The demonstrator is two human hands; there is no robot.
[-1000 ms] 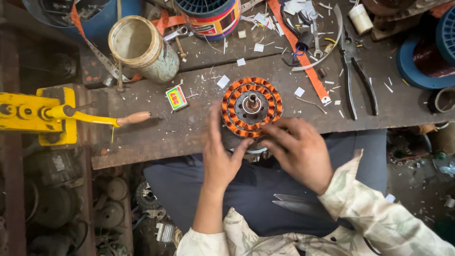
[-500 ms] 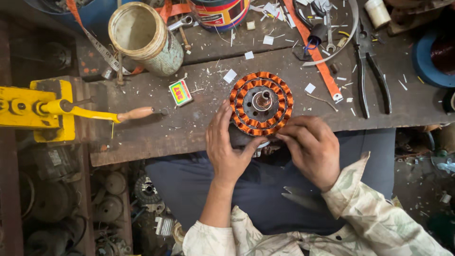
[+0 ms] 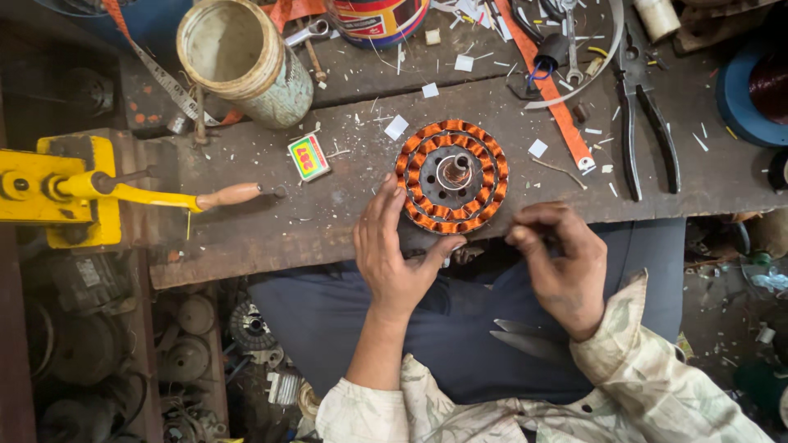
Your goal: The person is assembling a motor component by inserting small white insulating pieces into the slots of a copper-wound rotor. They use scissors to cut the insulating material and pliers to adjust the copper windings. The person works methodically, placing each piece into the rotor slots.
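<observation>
Copper-wound stator (image 3: 452, 176) lies flat at the near edge of the wooden workbench (image 3: 328, 209), its shaft axis pointing up at the head camera. Left hand (image 3: 392, 250) is open, fingers spread against the stator's left rim, and is the nearer. Right hand (image 3: 560, 258) hovers just right of and below it, fingertips pinched together; whether on wire I cannot tell.

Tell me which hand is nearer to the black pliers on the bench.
Right. The right hand sits at the bench edge, below and left of the pliers, not touching them. The left hand is further left, resting against the copper-wound stator.
</observation>
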